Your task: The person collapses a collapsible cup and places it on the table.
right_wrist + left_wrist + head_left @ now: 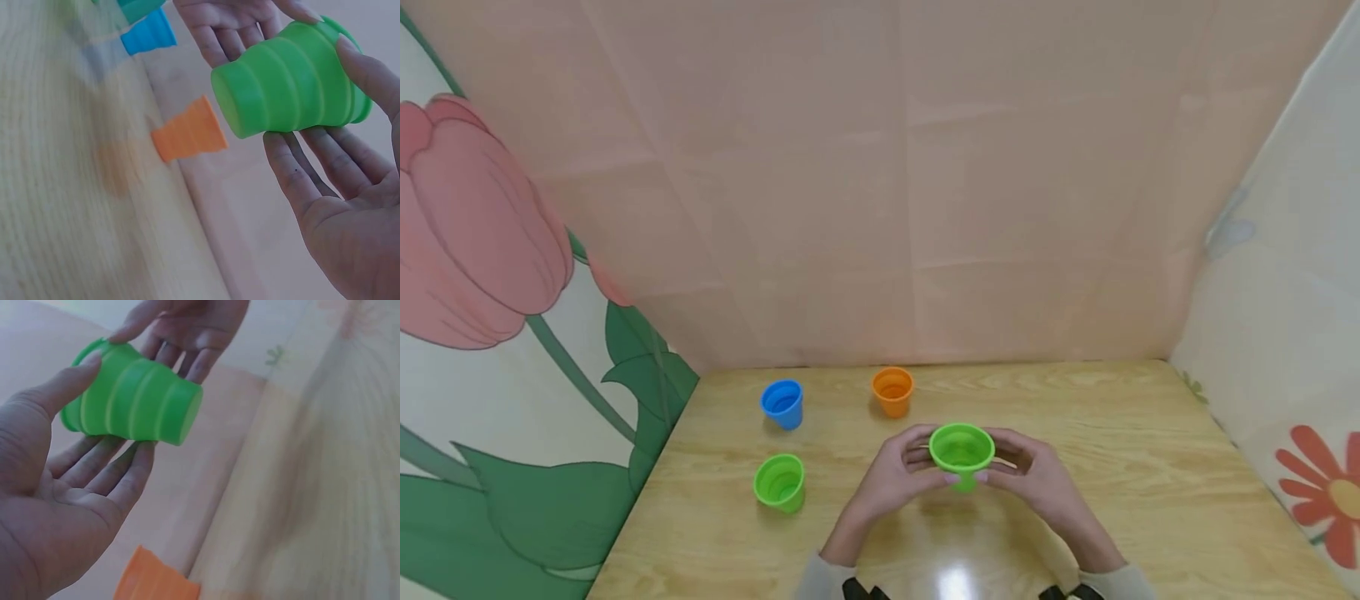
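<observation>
Pale sleeves [822,579] enter near 5 and 6 o'clock in the head view, where a person's left hand [892,477] and right hand [1037,481] jointly grip a green cup [962,450], mouth up, above a wood-grain tabletop [1187,483]. From the held cup, an orange cup [892,393] stands toward 10 o'clock, a blue cup [782,404] between 9 and 10, and a second green cup [779,483] just below 9; a pink backdrop [880,183] rises at 12.

Seen from the left wrist, the left hand's thumb presses the held cup near its rim, fingers along the underside. Its base points between 3 and 4 o'clock, and part of the orange cup shows at 6.

From the right wrist, the right hand clasps the cup from 5 o'clock, the left from about 11; the orange cup stands toward 8, the blue near 10.
</observation>
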Motion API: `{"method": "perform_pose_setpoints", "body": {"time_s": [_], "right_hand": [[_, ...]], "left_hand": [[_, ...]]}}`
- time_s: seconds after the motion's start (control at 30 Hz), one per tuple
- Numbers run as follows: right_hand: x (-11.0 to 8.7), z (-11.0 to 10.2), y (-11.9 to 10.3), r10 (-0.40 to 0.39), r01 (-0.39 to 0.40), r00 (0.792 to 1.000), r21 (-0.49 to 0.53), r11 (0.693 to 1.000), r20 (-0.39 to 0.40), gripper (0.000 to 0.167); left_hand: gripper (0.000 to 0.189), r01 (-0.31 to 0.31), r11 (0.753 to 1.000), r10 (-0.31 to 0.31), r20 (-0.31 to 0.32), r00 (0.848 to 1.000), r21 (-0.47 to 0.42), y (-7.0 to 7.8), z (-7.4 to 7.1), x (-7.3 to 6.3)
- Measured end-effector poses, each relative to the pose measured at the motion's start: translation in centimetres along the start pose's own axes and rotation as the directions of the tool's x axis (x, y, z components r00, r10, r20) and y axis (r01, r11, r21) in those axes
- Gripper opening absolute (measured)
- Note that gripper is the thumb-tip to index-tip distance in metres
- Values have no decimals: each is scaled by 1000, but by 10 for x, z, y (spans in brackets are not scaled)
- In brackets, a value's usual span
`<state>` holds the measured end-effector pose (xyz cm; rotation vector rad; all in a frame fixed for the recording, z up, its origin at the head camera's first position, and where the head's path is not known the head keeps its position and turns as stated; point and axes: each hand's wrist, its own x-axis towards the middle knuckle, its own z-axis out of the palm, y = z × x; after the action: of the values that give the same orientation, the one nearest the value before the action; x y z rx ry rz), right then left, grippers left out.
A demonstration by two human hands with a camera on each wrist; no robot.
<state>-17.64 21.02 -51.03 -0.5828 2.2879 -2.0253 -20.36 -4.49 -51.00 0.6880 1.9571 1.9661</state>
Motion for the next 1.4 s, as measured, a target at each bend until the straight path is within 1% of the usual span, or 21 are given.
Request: {"method": "perform_pose_setpoints", "body": {"time_s": [0.1,0.2,0.33,0.5,0.73,0.83,0.93,1.07,1.2,1.3,1.4], "right_hand": [[1,5,2,19,-19,1000,10,1000,13,53],[1,8,2,44,-44,999,6,999,7,53],[2,12,0,71,-71,997,-7,997,-6,51],[6,17,-1,74,-74,997,6,997,-15,50],[4,22,-1,116,-115,993,34,993,-36,52],[5,22,-3,118,-117,992,23,993,-42,52],[5,22,-4,121,-120,991,21,993,-51,52],[2,21,-4,138,-137,990,16,990,-38,54],[1,19,-7,143,-143,990,9,990,-17,53],[0,15,-11,137,-136,990,9,991,-23,51],[-1,10,-15,125,-125,992,-17,992,-36,50]], "left_hand": [[58,21,1000,-21,-9,1000,6,-2,-4,-3],[59,31,1000,-31,-8,999,2,-5,-6,-5],[59,24,1000,-24,-13,1000,-9,-6,-8,-8],[59,4,1000,-5,-32,999,-22,-5,-10,-9],[61,32,999,-34,-48,998,-28,-4,-11,-9],[60,26,999,-27,-63,998,-21,-4,-11,-9],[58,11,1000,-12,-63,998,-11,-4,-10,-9],[58,-2,1000,3,-63,998,10,-5,-8,-11],[57,13,1000,-11,-81,997,21,-7,-7,-15],[54,45,999,-43,-94,995,25,-7,-6,-17],[52,85,996,-83,-103,991,17,-7,-4,-20]]}}
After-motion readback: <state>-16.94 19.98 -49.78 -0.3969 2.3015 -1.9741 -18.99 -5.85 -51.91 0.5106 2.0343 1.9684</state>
